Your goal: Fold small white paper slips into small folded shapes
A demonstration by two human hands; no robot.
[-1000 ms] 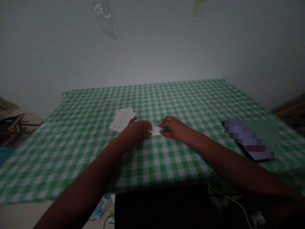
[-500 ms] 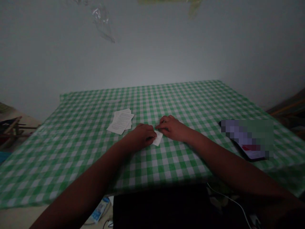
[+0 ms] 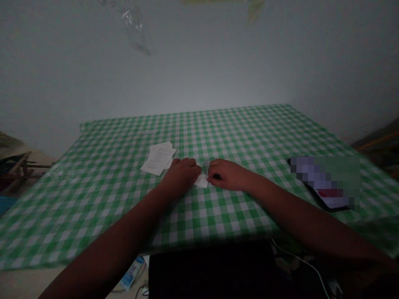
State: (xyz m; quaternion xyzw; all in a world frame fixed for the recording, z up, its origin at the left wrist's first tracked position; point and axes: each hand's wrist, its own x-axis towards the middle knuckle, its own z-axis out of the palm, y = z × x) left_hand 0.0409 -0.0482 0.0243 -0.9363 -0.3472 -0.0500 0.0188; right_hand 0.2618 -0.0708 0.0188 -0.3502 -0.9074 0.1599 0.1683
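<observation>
A small piece of printed paper (image 3: 202, 181) lies between my hands near the middle of the table's front half. My left hand (image 3: 181, 176) covers its left end, with curled fingers closed on it. At the right edge, my right hand (image 3: 228, 174) pinches the paper between thumb and fingertips. Just behind my left hand, several printed paper sheets (image 3: 158, 158) lie in a loose, overlapping pile. My left fingers partly hide the small paper, and my left hand overlaps the pile's near corner in view.
A green and white checked tablecloth (image 3: 237, 128) covers the table, which stands near a pale wall (image 3: 199, 62). To the right lies a phone (image 3: 324, 187), its screen blurred out. A white cable (image 3: 304, 261) hangs below the front edge.
My right hand has come down and nearer, from behind the small paper to its right edge, and its fingers have closed there. The small paper has turned and shifted slightly left.
</observation>
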